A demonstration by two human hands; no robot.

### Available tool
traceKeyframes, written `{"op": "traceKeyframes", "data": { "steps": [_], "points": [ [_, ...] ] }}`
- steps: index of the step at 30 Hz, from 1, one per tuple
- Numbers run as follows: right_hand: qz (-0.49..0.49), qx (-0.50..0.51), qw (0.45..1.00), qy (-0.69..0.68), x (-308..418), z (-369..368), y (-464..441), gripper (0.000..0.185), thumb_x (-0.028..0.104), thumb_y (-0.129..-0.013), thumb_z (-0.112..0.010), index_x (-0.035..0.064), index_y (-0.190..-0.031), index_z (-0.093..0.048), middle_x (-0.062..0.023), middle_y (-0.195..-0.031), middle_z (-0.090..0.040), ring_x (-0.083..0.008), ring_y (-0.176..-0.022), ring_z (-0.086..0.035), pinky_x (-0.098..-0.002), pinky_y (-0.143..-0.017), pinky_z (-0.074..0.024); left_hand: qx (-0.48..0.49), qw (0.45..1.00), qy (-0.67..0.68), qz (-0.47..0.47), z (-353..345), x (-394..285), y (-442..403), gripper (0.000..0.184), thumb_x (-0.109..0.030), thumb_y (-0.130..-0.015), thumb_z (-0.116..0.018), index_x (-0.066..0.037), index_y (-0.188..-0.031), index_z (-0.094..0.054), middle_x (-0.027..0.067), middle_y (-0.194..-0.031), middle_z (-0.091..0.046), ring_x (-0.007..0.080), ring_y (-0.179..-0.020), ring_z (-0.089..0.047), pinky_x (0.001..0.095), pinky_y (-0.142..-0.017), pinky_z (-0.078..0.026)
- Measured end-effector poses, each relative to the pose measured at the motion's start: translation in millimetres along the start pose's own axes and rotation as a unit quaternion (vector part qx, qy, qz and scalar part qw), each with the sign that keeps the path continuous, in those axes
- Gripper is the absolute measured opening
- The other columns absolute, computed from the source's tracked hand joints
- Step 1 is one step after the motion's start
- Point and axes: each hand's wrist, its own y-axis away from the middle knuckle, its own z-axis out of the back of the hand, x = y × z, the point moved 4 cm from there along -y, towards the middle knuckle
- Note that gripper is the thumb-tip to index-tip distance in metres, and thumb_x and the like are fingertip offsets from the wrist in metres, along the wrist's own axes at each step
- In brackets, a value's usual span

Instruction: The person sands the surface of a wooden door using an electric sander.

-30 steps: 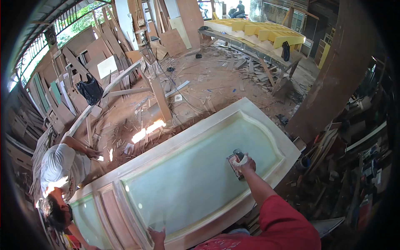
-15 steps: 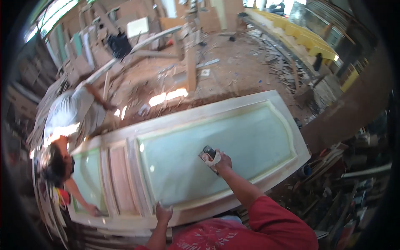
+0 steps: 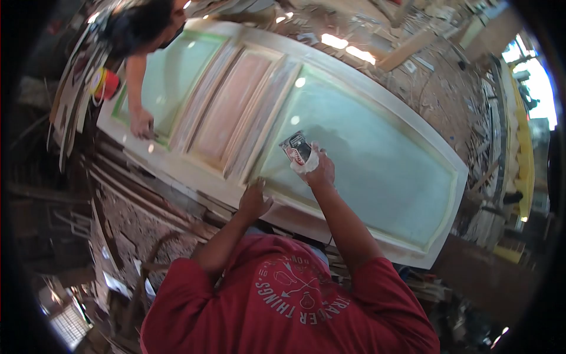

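A large wooden door (image 3: 433, 147) lies flat before me, with a pale green-blue pane (image 3: 377, 171) and a reddish wooden panel (image 3: 233, 106) in it. Above the big pane, my right hand (image 3: 320, 168) is closed on a flat card-like piece with black and red print (image 3: 296, 147). Whitish material (image 3: 306, 165) shows between this piece and my fingers; I cannot tell whether it is cloth or paste. My left hand (image 3: 255, 200) holds nothing and rests on the near frame, fingers apart, fingertips by the pane's lower left corner.
Across the door's left end, another person's hand (image 3: 142, 123) rests by the smaller pane (image 3: 177, 65), which has green edging. A red and yellow bucket (image 3: 106, 84) stands left of the door. Boards (image 3: 407, 53) and debris lie beyond it; a yellow piece (image 3: 522, 147) stands right.
My view has turned left and down, so the door appears tilted and more of my shirt shows. My right hand keeps the printed piece over the big pane; my left hand stays at the frame.
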Motion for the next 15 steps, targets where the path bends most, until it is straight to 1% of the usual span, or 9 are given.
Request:
{"op": "traceKeyframes", "data": {
  "steps": [2,7,8,11,12,14,15],
  "points": [
    [0.023,0.003,1.000,0.015,15,-10,-1,0.086,0.070,-0.086,-0.070,0.0103,-0.147,-0.059,-0.0287,-0.118,-0.072,-0.0469,-0.107,-0.075,-0.0531,-0.094,-0.0606,0.008,0.999,0.024,0.028,-1,2,2,0.085,-0.039,-0.091,-0.080,0.006,-0.156,-0.048,0.0297,-0.156,-0.056,0.0443,-0.146,-0.054,0.0495,-0.125,-0.041],
    [0.070,-0.014,0.997,0.031,43,-6,-18,0.086,0.064,-0.080,-0.079,0.0101,-0.144,-0.060,-0.0282,-0.117,-0.074,-0.0444,-0.108,-0.076,-0.0527,-0.094,-0.0605,-0.025,0.999,0.039,0.017,0,4,12,0.080,-0.040,-0.095,-0.078,0.003,-0.157,-0.048,0.0252,-0.156,-0.058,0.0428,-0.146,-0.054,0.0494,-0.129,-0.038],
    [0.058,0.018,0.997,0.038,49,1,-24,0.083,0.060,-0.078,-0.081,0.0093,-0.141,-0.061,-0.0277,-0.115,-0.076,-0.0449,-0.108,-0.075,-0.0534,-0.096,-0.0601,-0.030,0.999,0.036,0.014,0,4,14,0.079,-0.040,-0.096,-0.077,0.002,-0.157,-0.049,0.0242,-0.156,-0.058,0.0421,-0.146,-0.054,0.0494,-0.129,-0.037],
    [0.090,-0.006,0.991,0.097,48,-1,-41,0.079,0.059,-0.078,-0.081,0.0093,-0.137,-0.062,-0.0271,-0.115,-0.076,-0.0447,-0.109,-0.075,-0.0536,-0.099,-0.0593,-0.019,0.996,0.074,0.046,15,0,21,0.075,-0.039,-0.098,-0.076,0.001,-0.156,-0.051,0.0229,-0.157,-0.058,0.0396,-0.147,-0.054,0.0487,-0.129,-0.038],
    [0.089,0.025,0.988,0.123,51,0,-46,0.083,0.058,-0.079,-0.079,0.0100,-0.143,-0.060,-0.0264,-0.116,-0.076,-0.0436,-0.112,-0.075,-0.0523,-0.102,-0.0586,-0.030,0.995,0.082,0.053,14,3,22,0.074,-0.040,-0.098,-0.076,0.001,-0.155,-0.052,0.0229,-0.156,-0.059,0.0390,-0.146,-0.055,0.0482,-0.128,-0.039],
    [0.112,0.027,0.982,0.151,56,-1,-49,0.087,0.059,-0.079,-0.079,0.0110,-0.148,-0.059,-0.0259,-0.118,-0.076,-0.0430,-0.115,-0.074,-0.0513,-0.105,-0.0581,-0.049,0.991,0.101,0.071,9,6,28,0.071,-0.040,-0.099,-0.075,0.000,-0.153,-0.055,0.0229,-0.155,-0.060,0.0380,-0.144,-0.057,0.0472,-0.126,-0.042],
    [0.124,0.029,0.978,0.164,65,0,-47,0.088,0.060,-0.079,-0.078,0.0115,-0.151,-0.058,-0.0256,-0.119,-0.076,-0.0427,-0.116,-0.074,-0.0508,-0.106,-0.0578,-0.069,0.990,0.109,0.065,10,7,29,0.070,-0.041,-0.099,-0.075,0.001,-0.152,-0.056,0.0238,-0.152,-0.062,0.0391,-0.142,-0.059,0.0470,-0.123,-0.044]
  ]
}}
